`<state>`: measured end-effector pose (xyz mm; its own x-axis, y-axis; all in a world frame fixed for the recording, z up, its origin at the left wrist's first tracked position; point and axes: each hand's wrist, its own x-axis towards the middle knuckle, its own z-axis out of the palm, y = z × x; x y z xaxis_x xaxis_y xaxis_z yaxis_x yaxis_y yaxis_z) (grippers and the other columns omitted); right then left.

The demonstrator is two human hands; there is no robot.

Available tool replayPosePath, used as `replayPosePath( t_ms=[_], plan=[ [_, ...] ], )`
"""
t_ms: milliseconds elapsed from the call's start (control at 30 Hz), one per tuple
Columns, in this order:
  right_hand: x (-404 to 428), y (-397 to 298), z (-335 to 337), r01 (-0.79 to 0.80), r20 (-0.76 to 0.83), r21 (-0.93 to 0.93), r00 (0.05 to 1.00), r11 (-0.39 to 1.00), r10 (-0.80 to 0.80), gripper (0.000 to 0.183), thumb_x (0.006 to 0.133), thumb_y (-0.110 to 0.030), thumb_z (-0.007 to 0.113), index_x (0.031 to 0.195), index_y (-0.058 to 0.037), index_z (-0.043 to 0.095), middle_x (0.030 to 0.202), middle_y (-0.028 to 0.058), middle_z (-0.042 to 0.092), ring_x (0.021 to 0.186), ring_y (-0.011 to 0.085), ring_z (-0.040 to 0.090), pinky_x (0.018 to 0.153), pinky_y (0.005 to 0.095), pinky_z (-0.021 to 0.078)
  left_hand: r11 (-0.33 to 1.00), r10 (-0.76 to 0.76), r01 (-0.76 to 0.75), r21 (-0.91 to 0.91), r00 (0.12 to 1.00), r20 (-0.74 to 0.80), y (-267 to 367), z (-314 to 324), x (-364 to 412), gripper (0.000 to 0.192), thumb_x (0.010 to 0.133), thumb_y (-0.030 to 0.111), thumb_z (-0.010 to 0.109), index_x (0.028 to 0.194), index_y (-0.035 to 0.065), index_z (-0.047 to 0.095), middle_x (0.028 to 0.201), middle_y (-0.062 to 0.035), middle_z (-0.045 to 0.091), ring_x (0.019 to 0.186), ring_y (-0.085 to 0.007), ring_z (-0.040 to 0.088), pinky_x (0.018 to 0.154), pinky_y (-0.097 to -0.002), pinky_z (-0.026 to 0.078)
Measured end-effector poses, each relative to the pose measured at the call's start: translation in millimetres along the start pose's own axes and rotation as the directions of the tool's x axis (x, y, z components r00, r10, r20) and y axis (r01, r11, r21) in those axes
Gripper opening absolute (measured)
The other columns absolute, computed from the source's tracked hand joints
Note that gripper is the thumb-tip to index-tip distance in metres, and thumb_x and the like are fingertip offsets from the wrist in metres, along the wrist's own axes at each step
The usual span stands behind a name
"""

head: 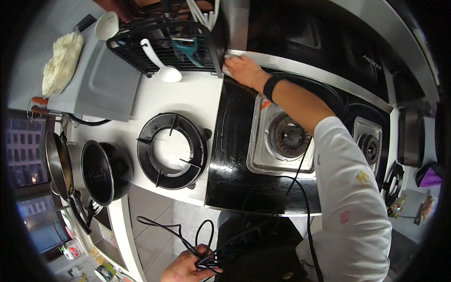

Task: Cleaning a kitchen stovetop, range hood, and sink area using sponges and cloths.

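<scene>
My right hand (243, 71), with a black band at the wrist, reaches over the black gas hob (229, 141) to its far left corner. The fingers press a pale cloth (229, 58), mostly hidden under them, by the metal strip (282, 64) at the wall. Below the counter's front edge my left hand (197, 264) grips a looped black cable (208, 262). Streaks and wet-looking smears show on the hob glass. The near burner (290, 135) stands without its pan support, in a metal drip tray (255, 162). An orange scrap (265, 104) lies at that tray's corner.
A black pan support (145, 155) lies on the white counter, left of the hob. Beyond it stand a black pot (123, 172) and a frying pan (56, 165). A black rack (164, 26) holds a white ladle (169, 74) and a teal peeler (190, 51). The cable crosses the hob's front.
</scene>
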<state>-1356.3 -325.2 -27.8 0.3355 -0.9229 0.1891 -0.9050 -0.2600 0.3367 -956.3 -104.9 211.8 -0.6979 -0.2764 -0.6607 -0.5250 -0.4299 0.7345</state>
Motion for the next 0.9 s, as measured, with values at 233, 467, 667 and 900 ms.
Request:
replayPosePath(
  t_ms=[233,467,667,900],
  plan=[
    [-70,55,-3,-0.127,0.097,0.221,0.989,0.967,0.107,0.034,0.078,-0.010,0.054,0.112,-0.0074,0.053,0.104,0.0029,0.053,0.099,0.0167,0.051,0.084,0.0307,0.0392,0.995,0.060,-0.055,0.086,0.997,-0.050,8,6,22,0.028,0.065,-0.001,0.070,0.087,0.0040,0.054,0.077,-0.0061,0.052,0.069,-0.0182,0.050,0.062,-0.0308,0.041],
    [-105,46,-1,-0.176,0.234,-0.011,0.957,0.984,0.173,0.054,0.081,-0.014,0.049,0.133,-0.0030,0.034,0.136,0.0074,0.032,0.110,0.0224,0.044,0.093,0.0346,0.0388,0.966,-0.057,0.058,0.254,0.998,-0.010,-15,-9,32,0.037,0.067,0.024,0.078,0.082,0.0028,0.051,0.071,-0.0066,0.051,0.061,-0.0210,0.050,0.057,-0.0305,0.041],
    [-19,22,3,-0.110,0.115,-0.248,0.983,0.963,0.142,0.053,0.080,-0.014,0.048,0.132,-0.0047,0.037,0.137,0.0048,0.032,0.115,0.0198,0.038,0.091,0.0341,0.0373,0.971,-0.063,0.063,0.229,0.998,-0.008,-15,6,20,0.038,0.067,0.024,0.078,0.080,0.0033,0.050,0.069,-0.0062,0.049,0.059,-0.0209,0.048,0.055,-0.0306,0.040],
    [-63,47,4,-0.167,0.081,0.024,0.983,0.986,0.165,0.059,0.078,-0.013,0.054,0.132,-0.0034,0.035,0.129,0.0084,0.042,0.108,0.0197,0.048,0.079,0.0312,0.0428,0.946,-0.063,0.032,0.323,0.994,0.088,8,14,49,0.038,0.067,0.026,0.078,0.079,0.0025,0.050,0.068,-0.0069,0.049,0.060,-0.0211,0.049,0.054,-0.0315,0.039]
  ],
)
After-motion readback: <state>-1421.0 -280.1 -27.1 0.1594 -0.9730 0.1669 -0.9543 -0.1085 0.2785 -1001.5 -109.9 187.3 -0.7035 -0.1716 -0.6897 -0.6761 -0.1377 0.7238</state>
